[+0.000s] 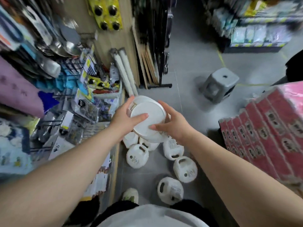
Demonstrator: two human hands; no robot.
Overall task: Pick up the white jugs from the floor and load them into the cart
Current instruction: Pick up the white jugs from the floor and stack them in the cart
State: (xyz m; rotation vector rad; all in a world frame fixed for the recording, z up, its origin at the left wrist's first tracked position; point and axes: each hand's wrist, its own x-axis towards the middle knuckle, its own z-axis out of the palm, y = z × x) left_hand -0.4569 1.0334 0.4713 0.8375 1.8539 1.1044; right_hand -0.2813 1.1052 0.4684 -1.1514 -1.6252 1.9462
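Lifting stage: left hand (124, 118) and right hand (173, 126) clamp the white jugs (147, 115) between them, thumbs laid across the round base facing the camera, fingers wrapped round the sides. It looks like two jugs pressed together, one behind the other, though that is hard to confirm. The load hangs in the air above the spare jugs (137, 156) scattered on the floor (196, 63) near the feet. No cart identifiable; red packs (262, 128) are stacked to the right. Best practice: squeeze both palms inward so the rear jug cannot slip, turn the body rather than the wrists, and mind the grey stool (218, 84) ahead.
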